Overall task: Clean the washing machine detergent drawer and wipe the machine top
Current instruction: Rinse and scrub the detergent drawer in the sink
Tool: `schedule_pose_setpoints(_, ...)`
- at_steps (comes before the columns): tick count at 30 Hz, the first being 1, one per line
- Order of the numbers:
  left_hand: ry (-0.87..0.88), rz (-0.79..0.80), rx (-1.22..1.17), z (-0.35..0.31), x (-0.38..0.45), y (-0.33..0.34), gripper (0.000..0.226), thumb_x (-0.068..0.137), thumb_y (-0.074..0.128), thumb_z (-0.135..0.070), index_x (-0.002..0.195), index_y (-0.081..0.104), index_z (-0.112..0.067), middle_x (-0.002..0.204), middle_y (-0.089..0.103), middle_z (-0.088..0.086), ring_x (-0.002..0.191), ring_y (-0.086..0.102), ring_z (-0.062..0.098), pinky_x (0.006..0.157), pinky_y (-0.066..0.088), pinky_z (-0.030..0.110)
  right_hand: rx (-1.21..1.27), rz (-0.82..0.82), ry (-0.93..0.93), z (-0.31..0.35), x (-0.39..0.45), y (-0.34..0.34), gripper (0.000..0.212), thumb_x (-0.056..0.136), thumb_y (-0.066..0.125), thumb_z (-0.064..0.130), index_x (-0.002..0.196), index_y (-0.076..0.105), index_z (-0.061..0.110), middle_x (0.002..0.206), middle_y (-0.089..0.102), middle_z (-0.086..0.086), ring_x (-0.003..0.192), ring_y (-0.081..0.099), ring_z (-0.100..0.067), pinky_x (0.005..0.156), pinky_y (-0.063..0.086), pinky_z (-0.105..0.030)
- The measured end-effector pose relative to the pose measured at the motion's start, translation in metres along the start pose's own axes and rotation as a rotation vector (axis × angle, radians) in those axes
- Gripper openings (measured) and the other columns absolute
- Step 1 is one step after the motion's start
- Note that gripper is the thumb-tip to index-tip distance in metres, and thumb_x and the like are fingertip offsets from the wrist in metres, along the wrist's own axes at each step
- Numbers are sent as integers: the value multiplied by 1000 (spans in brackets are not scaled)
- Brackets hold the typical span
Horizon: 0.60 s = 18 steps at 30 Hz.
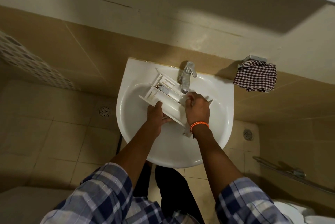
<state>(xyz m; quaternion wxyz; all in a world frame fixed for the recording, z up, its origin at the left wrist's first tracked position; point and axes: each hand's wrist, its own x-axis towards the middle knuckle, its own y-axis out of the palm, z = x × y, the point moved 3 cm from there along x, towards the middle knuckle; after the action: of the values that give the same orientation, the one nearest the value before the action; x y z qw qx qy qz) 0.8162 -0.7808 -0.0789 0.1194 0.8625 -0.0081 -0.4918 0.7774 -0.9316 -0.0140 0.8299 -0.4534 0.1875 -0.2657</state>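
While our left hand (156, 115) grips the drawer (168, 95) over the sink (217, 115), our right hand (196, 108) curls on it, probably scrubbing under the tap (186, 77).

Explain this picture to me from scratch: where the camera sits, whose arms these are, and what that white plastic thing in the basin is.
There is no machine here. The camera is worn on a person's head and looks down, so the two arms in plaid sleeves are the wearer's own. They stand at a white sink with a chrome tap. Lying tilted in the basin is a white detergent drawer with several compartments, taken out of a washing machine. The left hand grips its lower edge. The right hand, with an orange wristband, rests its curled fingers on the drawer's right end. A checked cloth hangs on the wall to the right.
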Motion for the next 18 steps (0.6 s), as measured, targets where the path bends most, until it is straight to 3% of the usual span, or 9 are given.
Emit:
schedule_pose_setpoints(2,-4,-10,7,1,0,1,42,108,54,-25,148,45,-14,132,63,21,108,70,36,66,63,44,-51,45,-47,3,0,4,32,96,56,9,122,74,12,119,73,-12,109,68,-33,93,54,-39)
schedule_pose_setpoints(4,-1,-5,2,2,2,1,42,108,54,-24,148,45,-13,131,64,22,103,71,34,67,63,44,-73,155,-113,5,-7,15,48,93,56,4,140,66,10,135,65,-15,127,59,-35,110,46,-39)
schedule_pose_setpoints(8,24,33,-11,3,1,-3,38,109,52,-21,146,46,-15,124,64,19,93,71,28,52,62,37,44,344,-218,-2,-13,22,72,91,48,10,162,41,21,161,46,-11,149,39,-29,125,31,-39)
schedule_pose_setpoints(10,28,47,0,3,1,-3,39,109,53,-21,147,46,-15,121,65,16,95,70,28,56,63,40,13,348,-236,-10,-10,17,63,96,49,10,159,46,22,160,48,-7,147,41,-25,123,34,-36)
schedule_pose_setpoints(13,16,39,6,5,-2,1,39,108,54,-23,146,47,-15,121,64,16,97,70,29,63,63,45,-113,158,-81,-15,-7,8,45,96,53,8,139,65,13,141,61,-10,132,56,-31,105,52,-43)
schedule_pose_setpoints(15,16,42,0,5,-3,4,38,108,53,-22,145,47,-14,121,65,18,95,71,30,58,63,43,-86,108,-61,-4,-10,12,45,92,52,7,133,68,6,134,63,-15,128,58,-37,107,51,-45)
schedule_pose_setpoints(18,39,66,12,4,-3,3,35,108,52,-20,143,51,-12,122,68,21,94,73,31,53,62,39,-58,173,-176,14,-12,32,56,90,56,11,146,57,2,141,59,-22,130,54,-42,114,43,-48)
